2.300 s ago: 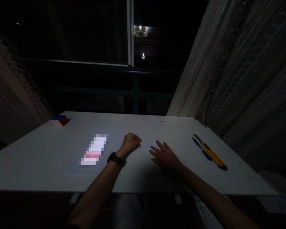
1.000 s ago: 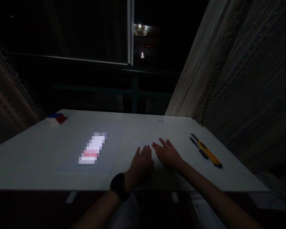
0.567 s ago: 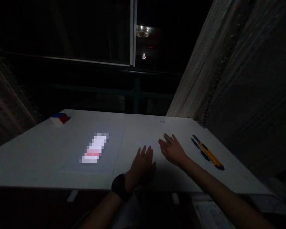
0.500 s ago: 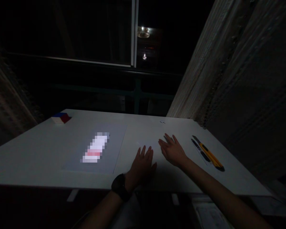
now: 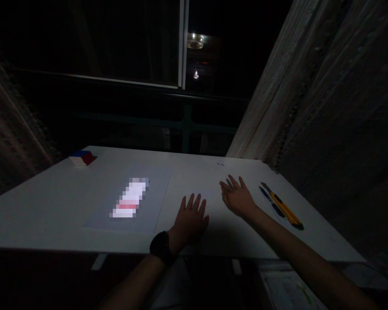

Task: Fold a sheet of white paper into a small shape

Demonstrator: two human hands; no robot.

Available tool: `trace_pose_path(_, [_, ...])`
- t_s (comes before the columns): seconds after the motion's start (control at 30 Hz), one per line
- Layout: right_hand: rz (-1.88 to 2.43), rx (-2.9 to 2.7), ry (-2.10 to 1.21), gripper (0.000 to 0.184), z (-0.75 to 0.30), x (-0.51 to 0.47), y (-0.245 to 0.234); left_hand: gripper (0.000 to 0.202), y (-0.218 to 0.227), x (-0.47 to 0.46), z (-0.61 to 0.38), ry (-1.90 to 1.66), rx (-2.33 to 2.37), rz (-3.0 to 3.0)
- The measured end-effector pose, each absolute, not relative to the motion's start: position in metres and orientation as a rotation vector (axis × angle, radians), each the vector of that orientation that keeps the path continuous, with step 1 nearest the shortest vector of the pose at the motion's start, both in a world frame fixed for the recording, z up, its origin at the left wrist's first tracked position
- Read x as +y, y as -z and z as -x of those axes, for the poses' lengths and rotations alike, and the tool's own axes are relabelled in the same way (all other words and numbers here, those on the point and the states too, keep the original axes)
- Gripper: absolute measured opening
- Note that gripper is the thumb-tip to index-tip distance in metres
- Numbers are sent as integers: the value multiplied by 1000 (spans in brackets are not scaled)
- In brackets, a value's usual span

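My left hand (image 5: 190,219), with a dark watch (image 5: 161,247) on its wrist, is over the white table (image 5: 67,189) near its front edge. Its fingers are spread and hold nothing. Further right, my right hand (image 5: 236,196) hovers over or rests on the table, fingers apart and nothing in them; contact cannot be made out. To its right lie a yellow box cutter (image 5: 287,210) and a dark pen (image 5: 272,202), side by side. Left of my left hand, a pale paper sheet (image 5: 160,189) bears a bright, blurred-out rectangle (image 5: 131,198), possibly a lit screen.
A blue, red and white puzzle cube (image 5: 83,158) sits at the table's far left corner. Small dark bits (image 5: 220,164) lie near the back edge. Curtains (image 5: 261,103) hang at both sides, and a dark window with a white frame (image 5: 183,47) stands behind.
Both hands have moved slightly apart, the right one to the right and the left one a little leftward, with fingers more spread. The objects on the table stay in place.
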State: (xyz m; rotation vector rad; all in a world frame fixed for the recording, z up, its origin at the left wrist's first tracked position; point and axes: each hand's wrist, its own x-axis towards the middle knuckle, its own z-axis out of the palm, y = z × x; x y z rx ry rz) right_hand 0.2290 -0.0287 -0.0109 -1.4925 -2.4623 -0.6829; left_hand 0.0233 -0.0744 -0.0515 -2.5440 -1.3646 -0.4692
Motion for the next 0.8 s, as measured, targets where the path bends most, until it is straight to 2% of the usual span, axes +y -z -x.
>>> trace_pose_path(0.1, [1518, -2418, 678, 30, -207, -31, 4, 50, 53, -73, -24, 476, -1361, 2534])
trace_pose_path(0.33, [1325, -2854, 420, 18, -179, -27, 6, 52, 57, -70, -24, 488, -1326, 2568])
trace_pose_path(0.8, [1464, -2821, 516, 21, -225, 14, 1, 49, 52, -71, -23, 474, -1323, 2592])
